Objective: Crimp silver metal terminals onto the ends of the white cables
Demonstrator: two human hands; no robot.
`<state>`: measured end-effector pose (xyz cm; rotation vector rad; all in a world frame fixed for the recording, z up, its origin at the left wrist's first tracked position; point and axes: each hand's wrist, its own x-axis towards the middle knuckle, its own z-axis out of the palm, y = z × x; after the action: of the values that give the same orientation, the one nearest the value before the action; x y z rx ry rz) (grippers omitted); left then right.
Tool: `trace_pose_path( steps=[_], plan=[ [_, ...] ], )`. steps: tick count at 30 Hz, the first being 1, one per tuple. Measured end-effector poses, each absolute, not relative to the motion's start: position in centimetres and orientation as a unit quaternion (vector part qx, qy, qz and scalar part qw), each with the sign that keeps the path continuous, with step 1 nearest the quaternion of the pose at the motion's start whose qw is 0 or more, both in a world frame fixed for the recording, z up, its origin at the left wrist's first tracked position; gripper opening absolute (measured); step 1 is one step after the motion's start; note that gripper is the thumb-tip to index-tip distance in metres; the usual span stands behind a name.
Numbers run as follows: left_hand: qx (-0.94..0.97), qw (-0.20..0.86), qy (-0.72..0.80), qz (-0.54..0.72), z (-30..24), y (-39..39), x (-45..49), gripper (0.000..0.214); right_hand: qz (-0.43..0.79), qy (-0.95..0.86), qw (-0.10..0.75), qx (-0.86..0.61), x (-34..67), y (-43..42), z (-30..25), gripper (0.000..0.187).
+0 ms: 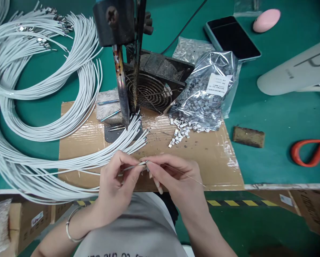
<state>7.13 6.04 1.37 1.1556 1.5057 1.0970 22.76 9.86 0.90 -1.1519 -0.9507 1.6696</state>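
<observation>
My left hand (116, 182) pinches the end of a thin white wire (131, 167) over the front edge of a cardboard sheet (203, 157). My right hand (173, 176) meets it fingertip to fingertip, pinching a small metal terminal (145, 163) at the wire's tip; a fine strand runs off to the right from those fingers. A fan of white wire ends (128, 137) lies just beyond my hands. Loose metal terminals (180, 132) spill from a clear bag (208, 92) on the cardboard.
Large loops of white wires (42, 82) fill the left of the green table. A soldering iron on a stand (121, 82) and a small black fan (151, 89) stand centre back. A phone (232, 37), pink object (266, 20), brown block (248, 136) and orange-handled tool (308, 152) lie right.
</observation>
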Motion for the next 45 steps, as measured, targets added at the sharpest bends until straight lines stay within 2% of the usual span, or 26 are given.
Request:
trace_pose_path(
  steps=[5, 11, 15, 20, 30, 36, 40, 45],
  plan=[
    [0.588, 0.393, 0.541, 0.454, 0.8, 5.8, 6.2, 0.021, 0.694, -0.369, 0.416, -0.457, 23.3, 9.6, 0.0, 0.016],
    [0.588, 0.468, 0.521, 0.405, 1.8, 6.0, 5.0, 0.018, 0.708, -0.373, 0.387, -0.459, 23.9, 9.5, -0.4, 0.026],
    [0.538, 0.482, 0.554, 0.414, 1.8, 6.2, 5.4, 0.015, 0.688, -0.38, 0.4, -0.471, 23.4, 9.5, -0.1, 0.021],
    [0.493, 0.509, 0.577, 0.406, 2.1, 6.8, 5.6, 0.016, 0.662, -0.4, 0.438, -0.458, 22.9, 9.6, 0.3, 0.006],
    [0.441, 0.548, 0.615, 0.357, 3.0, 7.6, 5.7, 0.019, 0.627, -0.47, 0.406, -0.47, 24.0, 10.1, 1.8, 0.015],
    [0.439, 0.493, 0.633, 0.404, 2.5, 6.9, 6.3, 0.017, 0.656, -0.381, 0.448, -0.473, 22.4, 9.9, 1.0, 0.009],
    [0.438, 0.439, 0.651, 0.437, 1.8, 6.1, 7.1, 0.016, 0.609, -0.365, 0.505, -0.491, 20.9, 9.6, 0.6, 0.013],
    [0.348, 0.585, 0.598, 0.424, 2.3, 6.4, 7.1, 0.03, 0.519, -0.404, 0.562, -0.502, 20.0, 8.8, 0.3, 0.019]
  ],
)
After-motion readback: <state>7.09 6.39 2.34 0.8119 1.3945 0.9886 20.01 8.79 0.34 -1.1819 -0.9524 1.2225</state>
